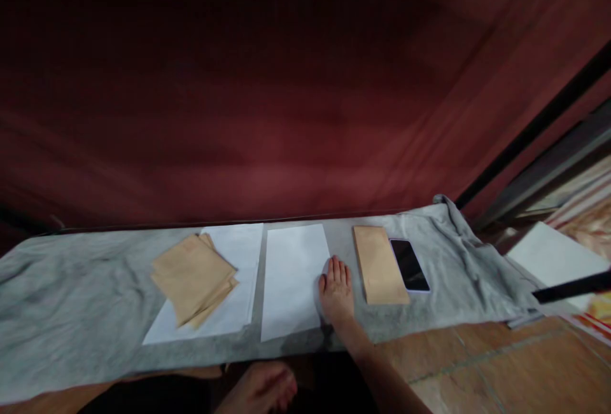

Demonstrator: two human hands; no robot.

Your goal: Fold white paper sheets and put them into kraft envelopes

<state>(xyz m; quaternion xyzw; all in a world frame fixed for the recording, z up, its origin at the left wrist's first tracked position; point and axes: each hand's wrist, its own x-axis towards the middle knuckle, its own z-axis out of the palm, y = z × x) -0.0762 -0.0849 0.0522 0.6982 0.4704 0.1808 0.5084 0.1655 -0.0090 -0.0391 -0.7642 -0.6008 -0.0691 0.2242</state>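
Flat on the grey cloth, at the right edge of a blank white sheet [293, 280], lies my right hand [337, 290], palm down with the fingers stretched out. Low in the view, just below the cloth's front edge, my left hand [265, 387] is dim, its fingers curled in and nothing visible in them. Left of the single sheet, a pile of brown envelopes [193, 277] lies askew over more white paper [245, 252]. To the right of my right hand is a neat brown stack [380, 264], with a dark-screened phone [409, 266] beside it.
Grey cloth [95, 299] covers the long narrow surface, bunched at its right end. A dark red hanging [286, 115] rises behind it. At the far right are a white flat object [556, 258] and a black bar [573, 287]. Brown floor tiles [477, 363] show below.
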